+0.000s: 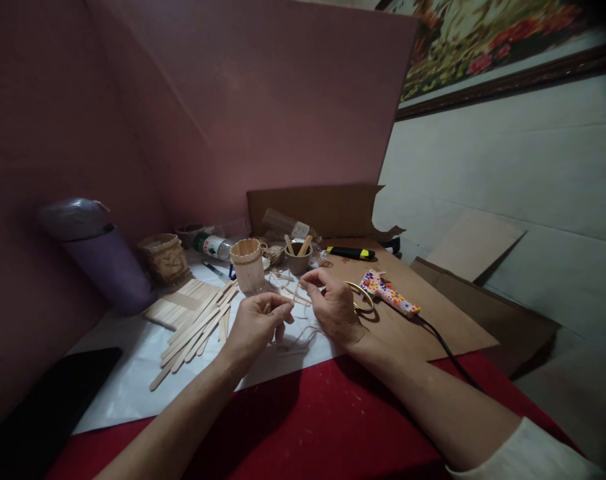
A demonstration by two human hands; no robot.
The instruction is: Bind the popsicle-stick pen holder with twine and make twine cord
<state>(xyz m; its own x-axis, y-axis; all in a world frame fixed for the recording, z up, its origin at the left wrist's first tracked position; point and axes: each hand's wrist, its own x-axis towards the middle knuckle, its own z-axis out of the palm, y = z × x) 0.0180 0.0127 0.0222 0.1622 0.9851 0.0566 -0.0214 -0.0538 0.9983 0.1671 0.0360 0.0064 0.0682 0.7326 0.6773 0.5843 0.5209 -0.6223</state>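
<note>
Between my two hands a thin piece of twine point(295, 293) is stretched, low over the white sheet. My left hand point(261, 322) pinches its lower end with closed fingers. Thumb and forefinger of my right hand point(331, 303) are pressed together at the upper end. Loose strands of twine point(303, 339) lie on the white sheet below. Just behind my left hand stands a round cup of wooden sticks point(249, 268) with a scalloped rim. Several flat wooden sticks point(195, 330) are spread to the left of my left hand.
A glue gun with a flowered pattern point(390, 293) and a cutter point(350, 253) lie on cardboard point(443, 327) at right. Behind are a small pot point(299, 260) holding sticks and plastic bottles point(213, 246). A purple tumbler point(107, 267) and a wooden box point(167, 259) stand left.
</note>
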